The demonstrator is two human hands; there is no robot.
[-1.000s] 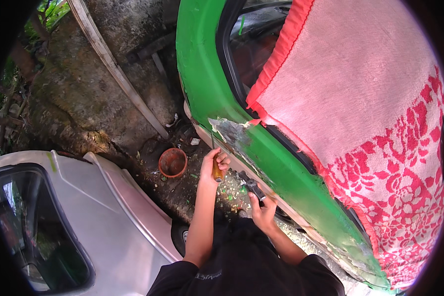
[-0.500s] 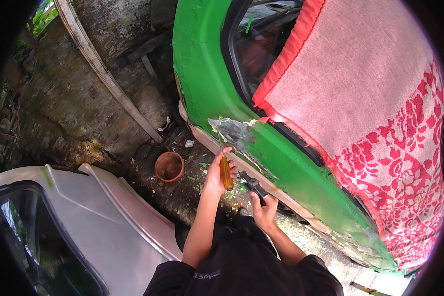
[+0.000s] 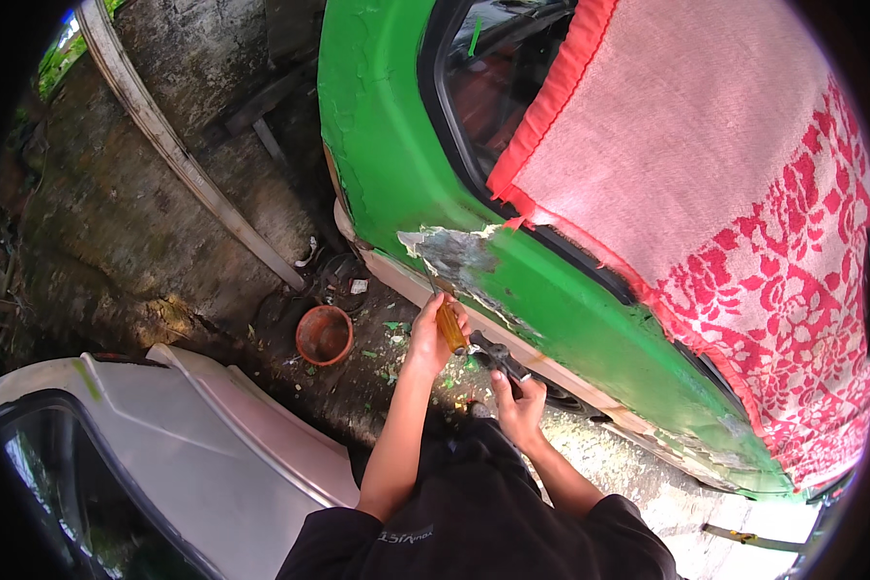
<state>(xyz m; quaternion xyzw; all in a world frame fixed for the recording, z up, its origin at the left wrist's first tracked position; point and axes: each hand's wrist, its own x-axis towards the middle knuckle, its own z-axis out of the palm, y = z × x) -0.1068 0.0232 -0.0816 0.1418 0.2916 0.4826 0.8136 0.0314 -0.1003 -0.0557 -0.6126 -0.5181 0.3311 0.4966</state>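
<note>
My left hand (image 3: 428, 341) is closed around the amber handle of a screwdriver (image 3: 450, 326). Its thin blade points up at the lower edge of a bare, grey patch (image 3: 459, 253) with ragged, peeling paint on a green car body (image 3: 382, 135). Just to the right, my right hand (image 3: 521, 411) grips a dark metal hand tool (image 3: 501, 356), whose exact kind I cannot make out. The head of that tool is close to the butt of the screwdriver handle; whether they touch is unclear.
A pink and red patterned towel (image 3: 667, 145) covers the car's window area. At the lower left stands a pale car (image 3: 232, 464). A terracotta pot (image 3: 325, 334) sits on the dirty ground amid paint flakes. A long pale beam (image 3: 179, 159) leans at the upper left.
The dark tool's head and the screwdriver's butt have come closer together. The screwdriver handle is tilted slightly more. The whole view has shifted a little.
</note>
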